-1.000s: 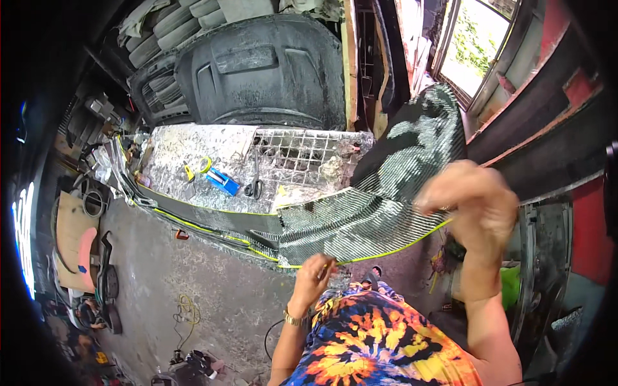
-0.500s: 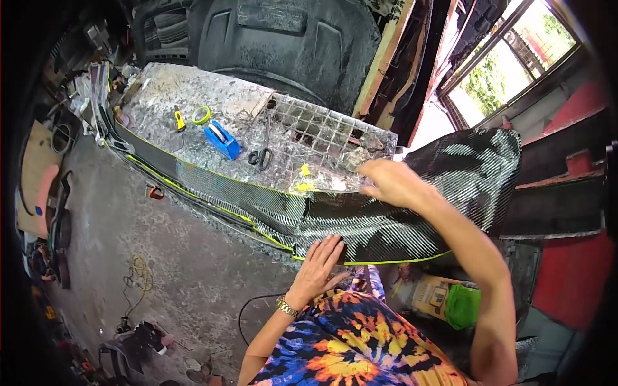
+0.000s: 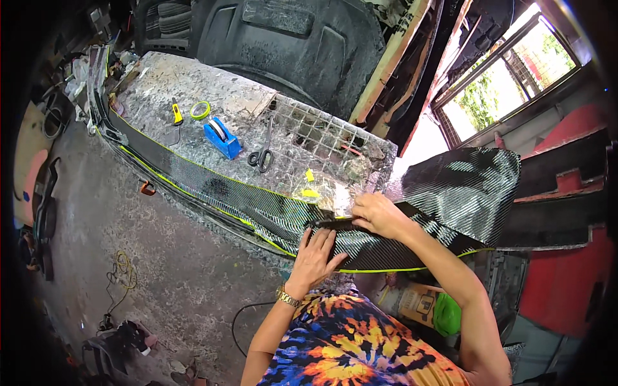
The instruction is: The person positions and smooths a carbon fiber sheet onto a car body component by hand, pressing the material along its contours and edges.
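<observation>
The left hand (image 3: 313, 262) lies palm down with its fingers spread, a wide, flat grip with its fingertips touching the glossy black woven fabric sheet (image 3: 370, 248); the cloth runs directly under those fingers and out to both sides of them. The right hand (image 3: 382, 216) is just beside it, at the sheet's far edge, its grip narrow, with bent fingers and thumb near each other; whether cloth is pinched between them I cannot tell. To the right, past the right forearm, the sheet widens into a broad, shiny end, while to the left it narrows into a long, curving band. A thin lime-yellow strip (image 3: 380, 271) follows its near edge. Beyond the hands, on the pale, stained tabletop (image 3: 167, 83), two small yellow scraps lie near the right fingertips. Farther left are black-handled scissors (image 3: 264, 149), a blue tape dispenser (image 3: 223, 139), a lime-yellow tape ring (image 3: 196, 115) and a yellow-handled knife (image 3: 177, 112), well apart from both hands. A large dark moulded panel (image 3: 290, 55) leans behind the tabletop.
</observation>
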Motion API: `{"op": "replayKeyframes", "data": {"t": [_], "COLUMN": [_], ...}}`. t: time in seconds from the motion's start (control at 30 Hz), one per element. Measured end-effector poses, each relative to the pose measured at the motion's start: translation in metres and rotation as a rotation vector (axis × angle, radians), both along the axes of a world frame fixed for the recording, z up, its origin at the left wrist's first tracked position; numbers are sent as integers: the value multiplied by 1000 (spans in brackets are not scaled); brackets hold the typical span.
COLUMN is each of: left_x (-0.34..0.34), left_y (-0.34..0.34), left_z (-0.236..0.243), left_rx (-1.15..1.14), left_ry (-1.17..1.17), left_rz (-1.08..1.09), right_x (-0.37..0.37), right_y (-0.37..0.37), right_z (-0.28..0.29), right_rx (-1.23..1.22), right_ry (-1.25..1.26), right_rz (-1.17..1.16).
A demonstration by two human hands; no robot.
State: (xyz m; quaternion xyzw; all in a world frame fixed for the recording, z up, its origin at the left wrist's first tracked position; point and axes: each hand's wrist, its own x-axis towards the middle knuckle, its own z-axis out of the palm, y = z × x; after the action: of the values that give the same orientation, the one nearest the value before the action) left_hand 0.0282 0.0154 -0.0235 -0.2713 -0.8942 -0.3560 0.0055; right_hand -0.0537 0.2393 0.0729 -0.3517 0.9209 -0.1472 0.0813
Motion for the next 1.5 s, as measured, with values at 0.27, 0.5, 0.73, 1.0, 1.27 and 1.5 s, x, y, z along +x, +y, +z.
{"op": "replayKeyframes", "data": {"t": [0.27,0.5,0.73,1.0,1.27,1.5], "left_x": [-7,6,39,33,29,28], "left_y": [3,0,-5,-8,-9,-9], "left_z": [-2,8,2,-8,-7,-8], "left_rx": [6,4,-23,-75,-2,9], "left_ry": [17,16,1,62,9,-38], "left_rz": [-3,-12,-112,-55,-83,-113], "right_x": [-1,-24,-34,-38,-31,-8], "right_y": [6,7,5,-5,3,11], "right_z": [1,3,3,11,13,14], "right_rx": [19,24,25,100,122,175], "right_ry": [-24,-139,-234,-334,-233,-93], "right_rz": [-66,-159,-222,-273,-31,70]}}
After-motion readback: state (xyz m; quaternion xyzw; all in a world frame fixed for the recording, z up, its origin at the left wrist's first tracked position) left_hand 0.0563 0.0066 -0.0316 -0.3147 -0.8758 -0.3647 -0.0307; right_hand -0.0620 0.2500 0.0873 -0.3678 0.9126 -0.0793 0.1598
